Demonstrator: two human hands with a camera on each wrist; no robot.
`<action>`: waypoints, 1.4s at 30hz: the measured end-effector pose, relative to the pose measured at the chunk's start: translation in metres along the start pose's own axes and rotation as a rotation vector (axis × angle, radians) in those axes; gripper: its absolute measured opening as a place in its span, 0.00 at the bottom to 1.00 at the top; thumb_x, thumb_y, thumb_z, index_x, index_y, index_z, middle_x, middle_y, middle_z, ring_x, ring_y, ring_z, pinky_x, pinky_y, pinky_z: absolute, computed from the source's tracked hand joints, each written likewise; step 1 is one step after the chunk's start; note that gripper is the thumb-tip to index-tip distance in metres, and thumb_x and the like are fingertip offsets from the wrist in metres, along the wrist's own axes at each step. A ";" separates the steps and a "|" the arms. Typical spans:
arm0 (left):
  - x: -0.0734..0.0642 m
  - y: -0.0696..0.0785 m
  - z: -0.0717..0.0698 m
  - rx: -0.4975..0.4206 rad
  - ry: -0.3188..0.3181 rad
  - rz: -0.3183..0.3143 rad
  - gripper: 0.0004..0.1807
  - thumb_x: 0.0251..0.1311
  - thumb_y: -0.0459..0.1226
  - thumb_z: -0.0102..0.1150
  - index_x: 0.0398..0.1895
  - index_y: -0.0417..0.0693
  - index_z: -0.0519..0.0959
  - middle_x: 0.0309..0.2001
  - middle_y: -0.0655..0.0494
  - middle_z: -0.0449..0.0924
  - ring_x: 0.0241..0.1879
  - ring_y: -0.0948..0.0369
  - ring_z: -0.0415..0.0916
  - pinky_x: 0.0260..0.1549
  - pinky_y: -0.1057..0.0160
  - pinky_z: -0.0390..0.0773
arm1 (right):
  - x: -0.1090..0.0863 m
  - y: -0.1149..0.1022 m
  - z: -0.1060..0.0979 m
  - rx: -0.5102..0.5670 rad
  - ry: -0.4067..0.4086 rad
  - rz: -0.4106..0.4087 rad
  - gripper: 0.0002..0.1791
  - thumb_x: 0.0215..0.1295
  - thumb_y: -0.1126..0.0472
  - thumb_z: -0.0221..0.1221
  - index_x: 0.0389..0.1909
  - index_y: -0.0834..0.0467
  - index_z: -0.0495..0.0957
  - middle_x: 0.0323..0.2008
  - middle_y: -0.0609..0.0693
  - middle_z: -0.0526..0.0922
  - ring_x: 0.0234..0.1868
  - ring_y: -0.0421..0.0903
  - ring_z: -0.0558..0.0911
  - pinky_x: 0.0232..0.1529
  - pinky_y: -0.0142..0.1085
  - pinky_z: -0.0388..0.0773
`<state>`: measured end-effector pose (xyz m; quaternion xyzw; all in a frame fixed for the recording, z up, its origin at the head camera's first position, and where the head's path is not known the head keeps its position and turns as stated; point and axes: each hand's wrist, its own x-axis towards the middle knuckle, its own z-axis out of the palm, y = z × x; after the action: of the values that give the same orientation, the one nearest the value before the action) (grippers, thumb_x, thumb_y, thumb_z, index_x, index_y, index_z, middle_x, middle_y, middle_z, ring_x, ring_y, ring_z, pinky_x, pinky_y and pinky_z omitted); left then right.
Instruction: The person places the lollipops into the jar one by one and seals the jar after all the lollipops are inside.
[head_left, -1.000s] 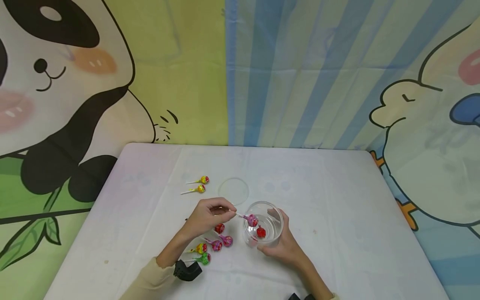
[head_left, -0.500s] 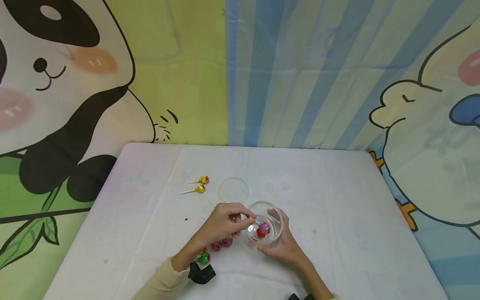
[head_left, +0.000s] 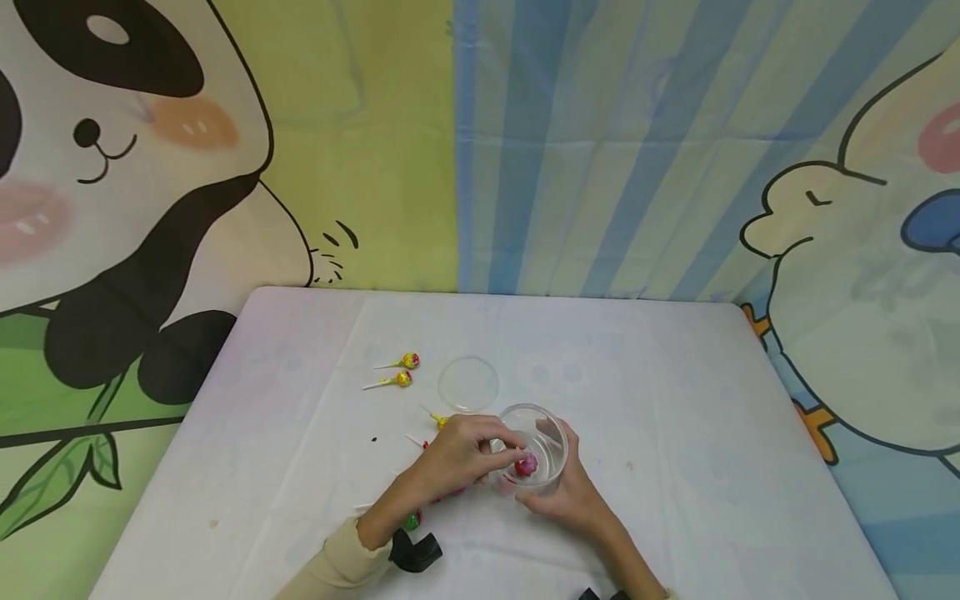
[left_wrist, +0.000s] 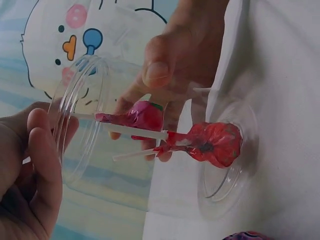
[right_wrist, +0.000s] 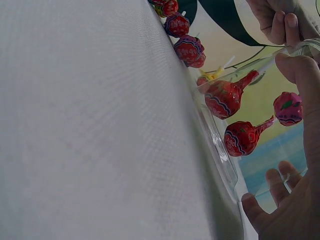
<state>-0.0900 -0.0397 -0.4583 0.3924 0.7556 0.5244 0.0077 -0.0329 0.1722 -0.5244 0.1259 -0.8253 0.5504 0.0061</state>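
Observation:
My right hand (head_left: pixel 566 487) grips a clear plastic jar (head_left: pixel 555 442) from its right side. At the jar's mouth is my left hand (head_left: pixel 476 450), thumb and finger pinching the white stick of a pink lollipop (left_wrist: pixel 148 116). That lollipop hangs inside the jar, its head above the bottom. Two red lollipops (right_wrist: pixel 223 99) rest at the jar's bottom, sticks towards the mouth. In the right wrist view, the right thumb lies near the rim and the other fingers spread along the wall. Some lollipops on the table are partly hidden beneath my left hand and forearm.
A round clear lid (head_left: pixel 468 383) lies on the white table (head_left: pixel 675 400) behind the jar. Two yellow lollipops (head_left: pixel 402 378) lie to its left. Near the left forearm are several more, including a green lollipop (head_left: pixel 412 521). Printed cloth hangs behind the table.
My left hand has moved right to the jar's mouth, bringing the pink lollipop from over the rim down inside. My right hand and the jar have stayed in place.

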 end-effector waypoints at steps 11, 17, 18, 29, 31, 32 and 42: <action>0.007 0.010 -0.002 0.071 -0.086 -0.195 0.06 0.57 0.42 0.68 0.36 0.53 0.88 0.31 0.63 0.88 0.09 0.80 0.65 0.20 0.76 0.69 | -0.001 -0.031 -0.005 -0.015 -0.008 0.016 0.58 0.41 0.65 0.74 0.68 0.66 0.45 0.66 0.67 0.61 0.62 0.64 0.70 0.63 0.29 0.67; 0.013 0.011 0.002 0.180 -0.081 -0.154 0.06 0.55 0.44 0.69 0.34 0.56 0.89 0.30 0.67 0.88 0.18 0.80 0.67 0.22 0.78 0.66 | -0.001 -0.013 -0.004 -0.011 0.001 -0.011 0.60 0.40 0.65 0.75 0.69 0.64 0.44 0.66 0.66 0.62 0.62 0.42 0.71 0.61 0.27 0.67; 0.014 0.010 0.003 0.199 -0.080 -0.148 0.06 0.55 0.44 0.69 0.34 0.56 0.89 0.29 0.68 0.88 0.18 0.79 0.66 0.21 0.78 0.64 | -0.001 -0.009 -0.003 -0.011 0.005 -0.014 0.60 0.40 0.65 0.75 0.70 0.63 0.44 0.67 0.65 0.62 0.62 0.38 0.70 0.61 0.26 0.67; 0.016 0.021 0.001 0.330 -0.115 -0.262 0.06 0.54 0.39 0.67 0.35 0.57 0.88 0.32 0.67 0.88 0.24 0.73 0.73 0.19 0.76 0.61 | 0.000 0.011 0.000 0.035 -0.027 -0.020 0.61 0.44 0.60 0.75 0.72 0.54 0.42 0.70 0.60 0.59 0.64 0.49 0.70 0.62 0.28 0.68; 0.015 0.023 0.000 0.336 -0.109 -0.274 0.07 0.54 0.39 0.66 0.36 0.57 0.87 0.32 0.67 0.88 0.24 0.72 0.73 0.20 0.75 0.61 | 0.000 0.011 0.000 0.028 -0.026 -0.014 0.61 0.45 0.59 0.75 0.72 0.53 0.42 0.70 0.60 0.59 0.64 0.53 0.70 0.63 0.28 0.68; 0.013 0.024 -0.001 0.331 -0.104 -0.280 0.07 0.55 0.40 0.66 0.37 0.58 0.87 0.33 0.67 0.87 0.22 0.73 0.72 0.20 0.75 0.62 | 0.000 0.011 0.000 0.022 -0.023 -0.013 0.61 0.45 0.59 0.75 0.72 0.53 0.42 0.70 0.60 0.59 0.64 0.55 0.70 0.63 0.28 0.68; -0.001 0.028 -0.032 0.277 0.012 -0.165 0.16 0.59 0.35 0.65 0.52 0.52 0.81 0.37 0.63 0.86 0.11 0.83 0.64 0.13 0.74 0.66 | 0.000 0.008 0.002 -0.044 0.005 0.011 0.61 0.42 0.58 0.76 0.72 0.56 0.44 0.68 0.56 0.63 0.64 0.57 0.71 0.66 0.36 0.67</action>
<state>-0.0865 -0.0612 -0.4215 0.3229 0.8504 0.4153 -0.0081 -0.0344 0.1737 -0.5325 0.1197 -0.8380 0.5323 0.0079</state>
